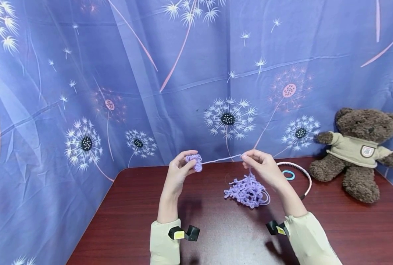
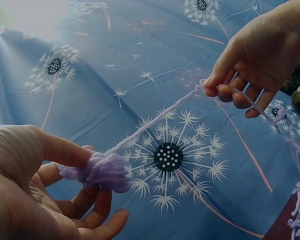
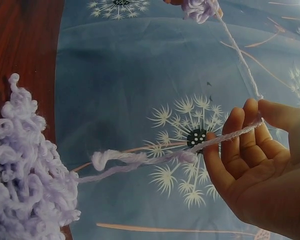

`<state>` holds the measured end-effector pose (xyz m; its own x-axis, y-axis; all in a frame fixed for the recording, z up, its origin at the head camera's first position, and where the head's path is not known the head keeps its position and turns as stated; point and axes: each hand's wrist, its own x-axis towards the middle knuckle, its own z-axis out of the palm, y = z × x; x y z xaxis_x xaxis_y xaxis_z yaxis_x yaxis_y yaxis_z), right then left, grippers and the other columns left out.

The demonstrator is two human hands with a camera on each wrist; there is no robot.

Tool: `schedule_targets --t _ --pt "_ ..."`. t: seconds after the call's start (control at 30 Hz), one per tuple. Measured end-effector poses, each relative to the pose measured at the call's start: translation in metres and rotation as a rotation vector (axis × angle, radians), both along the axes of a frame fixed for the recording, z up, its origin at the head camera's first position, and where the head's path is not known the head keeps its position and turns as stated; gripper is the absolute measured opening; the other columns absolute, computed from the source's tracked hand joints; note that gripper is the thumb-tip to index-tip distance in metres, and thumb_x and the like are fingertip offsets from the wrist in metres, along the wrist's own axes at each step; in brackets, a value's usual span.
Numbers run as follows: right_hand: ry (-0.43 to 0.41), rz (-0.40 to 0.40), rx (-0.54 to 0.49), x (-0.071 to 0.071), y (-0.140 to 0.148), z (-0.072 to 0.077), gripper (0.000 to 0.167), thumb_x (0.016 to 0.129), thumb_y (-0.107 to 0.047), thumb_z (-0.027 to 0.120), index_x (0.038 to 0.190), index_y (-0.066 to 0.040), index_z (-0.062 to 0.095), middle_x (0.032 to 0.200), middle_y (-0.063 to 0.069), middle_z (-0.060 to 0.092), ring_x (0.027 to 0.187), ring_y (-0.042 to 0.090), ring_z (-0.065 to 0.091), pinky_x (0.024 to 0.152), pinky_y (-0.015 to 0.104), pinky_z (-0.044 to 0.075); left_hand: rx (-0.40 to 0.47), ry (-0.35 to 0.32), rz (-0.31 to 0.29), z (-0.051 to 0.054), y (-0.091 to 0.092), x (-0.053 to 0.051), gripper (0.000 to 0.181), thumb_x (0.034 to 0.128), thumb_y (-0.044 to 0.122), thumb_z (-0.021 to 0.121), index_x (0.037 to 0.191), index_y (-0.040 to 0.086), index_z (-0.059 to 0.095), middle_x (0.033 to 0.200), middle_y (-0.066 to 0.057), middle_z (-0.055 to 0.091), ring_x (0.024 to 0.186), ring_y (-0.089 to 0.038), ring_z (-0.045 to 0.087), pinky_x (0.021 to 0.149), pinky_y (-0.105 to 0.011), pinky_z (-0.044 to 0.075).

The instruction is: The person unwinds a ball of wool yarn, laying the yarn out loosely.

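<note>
A small wound bundle of purple yarn [image 1: 194, 163] is pinched between the thumb and fingers of my left hand [image 1: 177, 173], raised above the table. From it a single strand [image 1: 221, 159] runs nearly straight to my right hand [image 1: 262, 164], whose thumb and index finger pinch it. Below the right hand the yarn drops to a loose, curly purple yarn heap [image 1: 247, 192] on the table. In the right wrist view, a small kinked loop [image 3: 117, 159] shows along the strand between that hand and the heap.
A brown teddy bear [image 1: 361, 147] in a beige top sits at the table's right. Behind the right forearm lie a pale headband-like hoop [image 1: 307, 176] and a small turquoise ring [image 1: 288, 175]. A blue dandelion-print curtain [image 1: 183, 121] hangs behind the dark red table [image 1: 130, 213].
</note>
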<state>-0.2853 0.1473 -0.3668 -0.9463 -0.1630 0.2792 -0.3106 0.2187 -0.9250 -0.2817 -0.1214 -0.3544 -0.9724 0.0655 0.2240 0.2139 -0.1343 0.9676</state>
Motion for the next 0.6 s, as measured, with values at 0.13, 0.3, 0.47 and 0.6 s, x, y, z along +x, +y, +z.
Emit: schedule_targets --t 0.13,0.3,0.47,0.6 --pt "-0.005 -0.008 -0.016 0.0 0.003 -0.001 0.021 0.098 -0.019 0.057 0.106 -0.001 0.065 0.075 -0.019 0.064 0.076 0.001 0.062 0.076 0.017 0.053 0.019 -0.02 0.0 0.0 0.001 0.0 0.034 0.0884 -0.008 0.059 0.121 -0.016 0.053 0.089 0.004 0.062 0.079 -0.004 0.061 0.069 -0.018 0.056" --pt "-0.01 -0.016 -0.067 -0.001 0.008 -0.001 0.008 0.098 -0.019 0.058 0.097 -0.019 0.066 0.074 -0.017 0.064 0.075 0.0 0.062 0.076 0.017 0.053 0.026 -0.024 -0.008 -0.001 0.003 0.0 0.033 0.0831 -0.011 0.063 0.115 -0.015 0.057 0.085 0.005 0.064 0.077 -0.004 0.062 0.068 -0.018 0.057" --pt "-0.009 -0.023 -0.104 -0.001 0.011 0.002 0.014 0.098 -0.019 0.058 0.091 -0.029 0.065 0.074 -0.017 0.064 0.075 0.0 0.062 0.076 0.017 0.053 0.028 0.0 -0.033 -0.002 0.003 -0.001 0.027 0.0793 -0.011 0.067 0.105 -0.002 0.064 0.082 0.005 0.065 0.075 -0.005 0.062 0.069 -0.018 0.056" --pt "-0.019 -0.03 -0.122 -0.001 0.012 0.002 0.016 0.098 -0.019 0.058 0.09 -0.031 0.066 0.074 -0.019 0.064 0.075 0.0 0.062 0.076 0.015 0.052 0.01 0.013 -0.06 -0.003 0.002 -0.001 0.03 0.0779 -0.012 0.068 0.099 0.01 0.067 0.081 0.008 0.066 0.074 -0.005 0.062 0.07 -0.018 0.053"
